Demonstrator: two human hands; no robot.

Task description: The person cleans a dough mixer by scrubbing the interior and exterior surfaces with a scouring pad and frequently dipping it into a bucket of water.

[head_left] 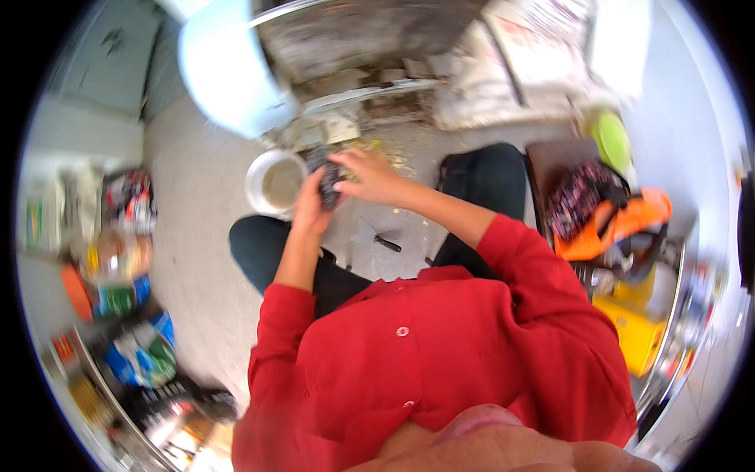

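Observation:
Both hands meet in front of me at a dark grey, rough-looking lump (321, 167), too blurred to name further; it could be a wad of cloth or a scrubbing pad. My left hand (312, 208) is closed around its lower end. My right hand (368, 175) reaches in from the right, its fingers bent against the lump's side. Just left of the hands stands a white bucket (253, 189) with murky greyish liquid inside. A small black-handled tool (387, 244) lies on the floor between my legs.
Ahead is a worn, dirty cabinet-like unit (362, 39) with debris at its foot. A pale blue curved panel (224, 71) hangs at its left, white sacks (495, 71) lie at its right. An orange bag (621, 224) is at right; bagged goods (141, 350) line the left.

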